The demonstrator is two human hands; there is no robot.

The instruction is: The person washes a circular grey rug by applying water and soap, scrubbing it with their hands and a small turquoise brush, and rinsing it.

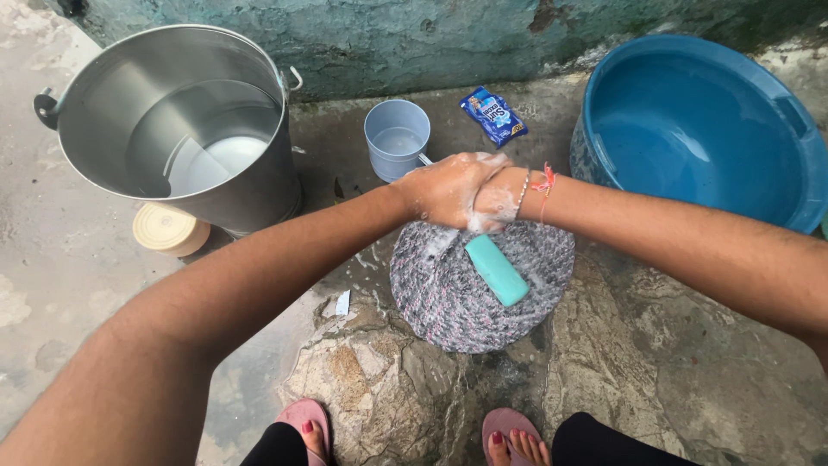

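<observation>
Left hand (pixel 448 188) covers most of the right hand (pixel 498 200) at frame centre; its fingers are hidden. Blue basin (pixel 802 147) is cut by the right edge, steel bucket (pixel 103 112) partly hides a cream lid (pixel 164 229), and both sandals (pixel 304 418) run off the bottom.

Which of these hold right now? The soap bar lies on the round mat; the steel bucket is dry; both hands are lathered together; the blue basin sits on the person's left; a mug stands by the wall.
1. The teal soap bar lies on the round woven mat. True.
2. The steel bucket is dry. False: there is water in its bottom.
3. The left hand and right hand are clasped together, soapy. True.
4. The blue basin sits on the person's left. False: it is on the right.
5. A grey mug stands near the wall. True.
</observation>
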